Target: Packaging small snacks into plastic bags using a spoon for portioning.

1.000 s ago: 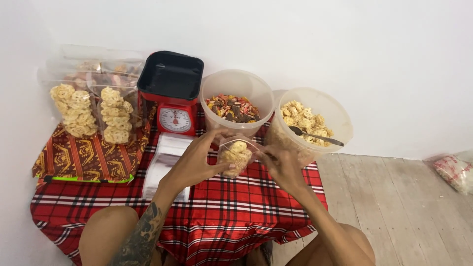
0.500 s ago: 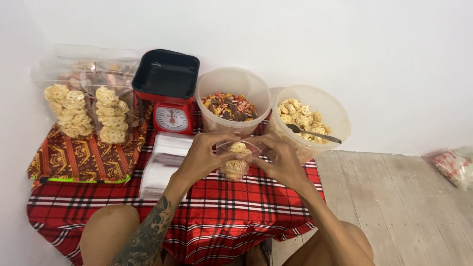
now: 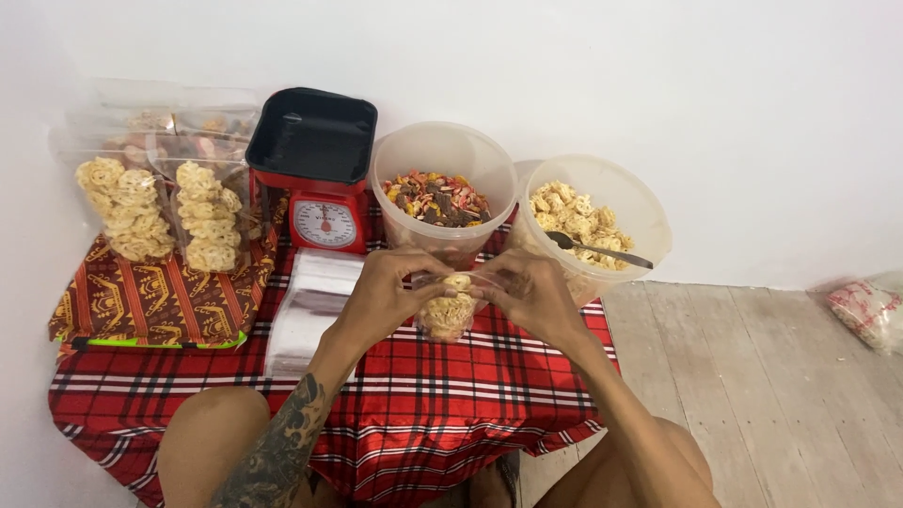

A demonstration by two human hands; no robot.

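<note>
Change: since a second ago both hands drew closer together at the pouch's mouth.
Left hand (image 3: pixel 381 293): fingers pinched on the left top edge of the small clear pouch (image 3: pixel 448 310).
Right hand (image 3: pixel 532 292): pinched on the right top edge, probably pressing the seal, though fingers hid it.
Pouch: held just above the red plaid surface (image 3: pixel 451 404), full of pale ring crackers.
Nearby: stack of empty bags (image 3: pixel 310 315), red scale (image 3: pixel 322 174), mixed-snack tub (image 3: pixel 442 193), cracker tub (image 3: pixel 593 221) with spoon (image 3: pixel 602 252).
Risk: a cracker caught in the mouth could stop it closing; squeezing might crush the contents.
</note>
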